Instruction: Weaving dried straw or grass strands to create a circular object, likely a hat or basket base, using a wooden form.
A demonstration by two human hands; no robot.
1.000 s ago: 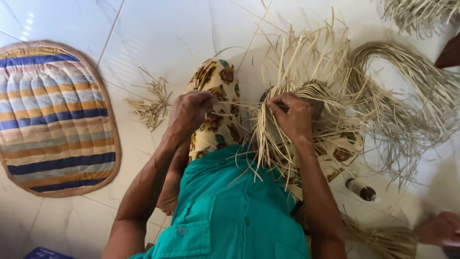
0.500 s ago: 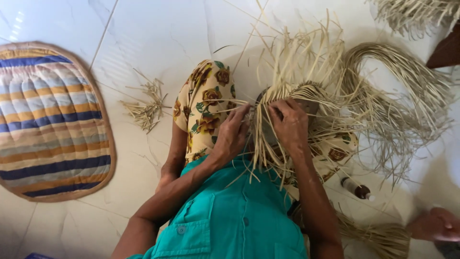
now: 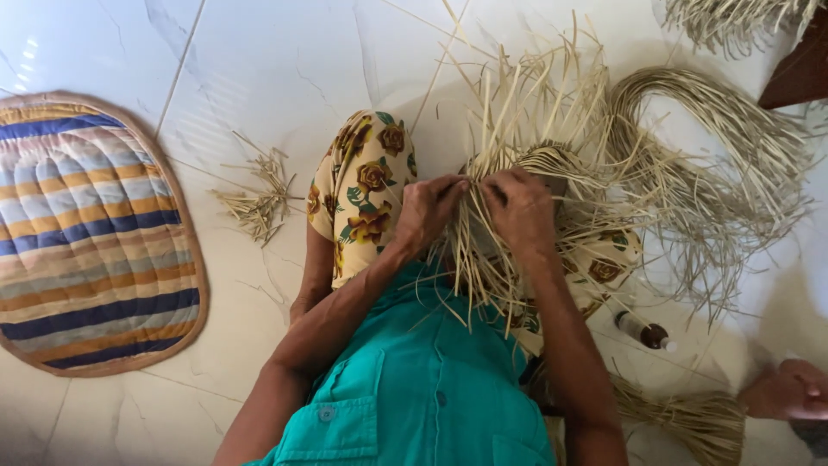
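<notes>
A seated person, seen from above, works a woven straw piece [image 3: 552, 173] that rests on the lap, over a yellow flowered cloth [image 3: 366, 185] covering the legs. The left hand [image 3: 429, 211] sits at the near-left edge of the woven piece, its fingers curled tight around a few pale straw strands [image 3: 470, 259]; the grip is narrow and pinches those strands. The right hand [image 3: 520, 211] lies just beside the left hand, almost touching it, with knuckles up and fingers pressed down into the same strands, so its grip is likewise closed on the straw. Loose strand ends fan outward from the woven piece on all sides, some hanging down over the teal shirt [image 3: 423, 388] toward the viewer.

To the right of the woven piece, a long looped bundle of straw [image 3: 733, 147] curves across the white tiled floor [image 3: 259, 60]. To the left of the woven piece, well apart from it, a small heap of short straw offcuts [image 3: 259, 198] lies on the floor, and farther left still is an oval striped mat [image 3: 82, 233] with a brown border. Below and right of the woven piece, a small brown bottle [image 3: 642, 330] lies on its side near the right forearm. A second sheaf of straw [image 3: 690, 418] lies below the bottle, and another person's foot [image 3: 789, 390] shows at the right edge.
</notes>
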